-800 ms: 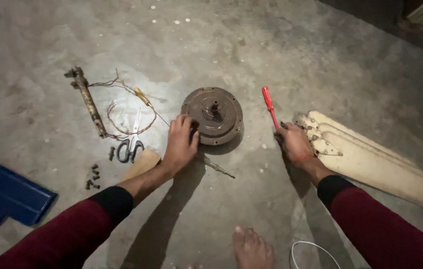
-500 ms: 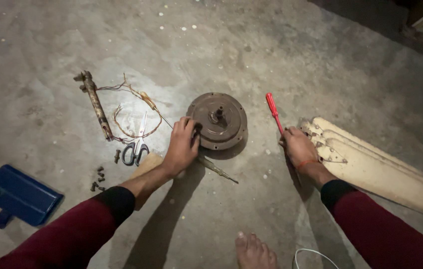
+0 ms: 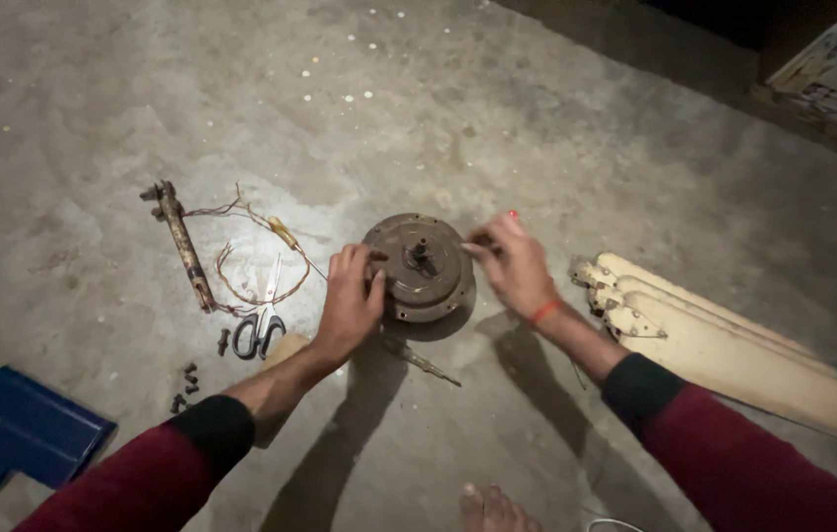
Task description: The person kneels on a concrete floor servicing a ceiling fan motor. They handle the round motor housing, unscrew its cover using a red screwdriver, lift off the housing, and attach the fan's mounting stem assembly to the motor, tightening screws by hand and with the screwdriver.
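Two hands work on a round rusty fan motor (image 3: 421,268) lying on a concrete floor (image 3: 537,128).

The left hand (image 3: 350,305) grips the motor's left edge; the right hand (image 3: 509,264), fingers pinched around something red, touches its right edge.

Makeshift repair spot — bare concrete floor (image 3: 556,118)

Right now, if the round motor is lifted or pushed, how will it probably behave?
The motor looks like thick rusty metal, so it is probably heavy for its size and stiff. It lies flat on the floor, so it should slide rather than roll. The left hand and right hand grip its rim; the rust may give friction.
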